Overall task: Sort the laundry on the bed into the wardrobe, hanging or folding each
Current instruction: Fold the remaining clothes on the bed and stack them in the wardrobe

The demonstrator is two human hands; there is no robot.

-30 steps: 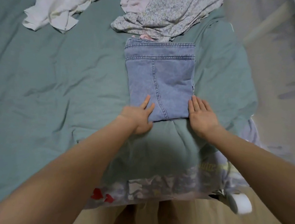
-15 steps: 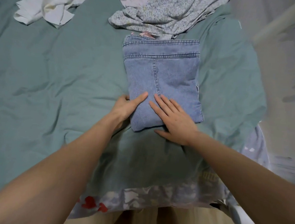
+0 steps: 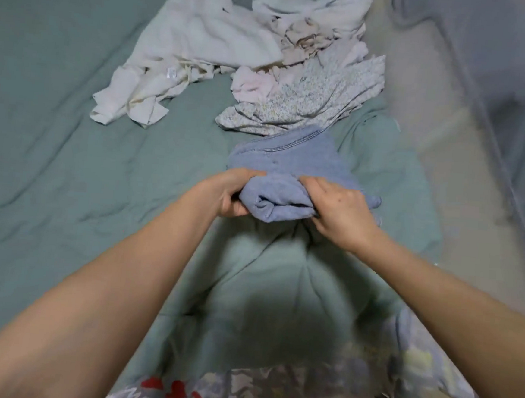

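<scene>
Both hands moved from lying flat on the folded jeans (image 3: 289, 166) to lifting their near end; left hand (image 3: 233, 193) and right hand (image 3: 338, 211) each had a tight grip. The jeans sat mid-bed (image 3: 53, 166), with unsorted clothes (image 3: 235, 46) at 12 o'clock. Keeping the folds squeezed together would have stopped them from opening.

2 hands (image 3: 286, 197), 1 folded jeans (image 3: 289, 163), 1 bed (image 3: 53, 166), approx. 3 loose garments (image 3: 236, 39).
</scene>
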